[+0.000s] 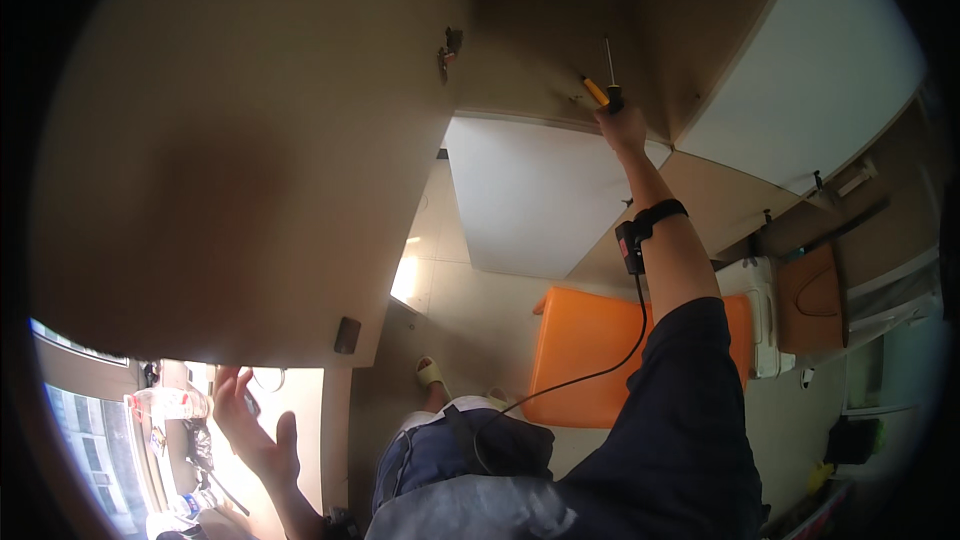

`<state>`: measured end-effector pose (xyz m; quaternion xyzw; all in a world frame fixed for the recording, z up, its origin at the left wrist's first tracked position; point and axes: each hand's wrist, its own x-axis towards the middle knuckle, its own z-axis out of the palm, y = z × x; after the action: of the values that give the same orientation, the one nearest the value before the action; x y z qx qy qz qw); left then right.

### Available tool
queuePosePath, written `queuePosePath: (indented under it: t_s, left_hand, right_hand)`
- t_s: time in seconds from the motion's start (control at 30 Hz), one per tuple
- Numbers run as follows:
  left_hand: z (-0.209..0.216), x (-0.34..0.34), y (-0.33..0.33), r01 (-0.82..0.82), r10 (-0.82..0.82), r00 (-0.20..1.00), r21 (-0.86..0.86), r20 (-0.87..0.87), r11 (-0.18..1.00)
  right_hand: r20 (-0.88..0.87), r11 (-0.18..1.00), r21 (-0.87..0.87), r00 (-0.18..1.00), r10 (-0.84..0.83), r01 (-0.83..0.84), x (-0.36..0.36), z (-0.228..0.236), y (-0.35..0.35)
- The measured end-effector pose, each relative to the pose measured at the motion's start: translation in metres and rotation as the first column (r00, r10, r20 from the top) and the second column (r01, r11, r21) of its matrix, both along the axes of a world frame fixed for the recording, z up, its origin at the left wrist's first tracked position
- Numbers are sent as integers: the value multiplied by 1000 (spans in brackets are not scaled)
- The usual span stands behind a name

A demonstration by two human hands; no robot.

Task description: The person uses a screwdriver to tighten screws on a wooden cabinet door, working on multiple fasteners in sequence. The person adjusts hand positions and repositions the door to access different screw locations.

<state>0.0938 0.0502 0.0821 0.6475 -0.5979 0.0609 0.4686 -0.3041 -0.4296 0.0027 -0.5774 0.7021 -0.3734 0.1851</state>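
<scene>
My right hand (pixel 622 127) is stretched up to the open cabinet compartment (pixel 530 65) and closed around a screwdriver (pixel 613 90). Its thin metal shaft points upward. Beside it, a yellow-handled tool (pixel 596 92) slants out by the same hand; its kind is unclear, and whether my fingers grip it too I cannot tell. My left hand (pixel 258 440) is at the lower left with fingers and thumb apart. Its fingertips reach the bottom edge of a large beige cabinet door (pixel 250 190), perhaps touching it. A dark metal hinge (pixel 448 52) sits on that door's inner edge.
A white door panel (pixel 535 195) hangs open below the compartment, and another pale door (pixel 810 70) stands at the upper right. An orange chair (pixel 580 360) is under my right arm. Beyond it stand a white suitcase (pixel 762 315) and a brown box (pixel 812 300). A cable (pixel 570 382) runs from my right wrist.
</scene>
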Motion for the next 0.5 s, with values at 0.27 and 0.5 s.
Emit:
queuePosePath:
  t_s: [0.27, 0.5]
  left_hand:
    - [-5, 3, 28, -231, 226, 968, 44, 108, 972]
    - [-10, 0, 36, -308, 306, 950, 30, 61, 951]
  right_hand:
    - [-179, 994, -86, 982, 53, -69, 19, -5, -40]
    - [-269, 983, -170, 963, 24, -72, 25, -14, -57]
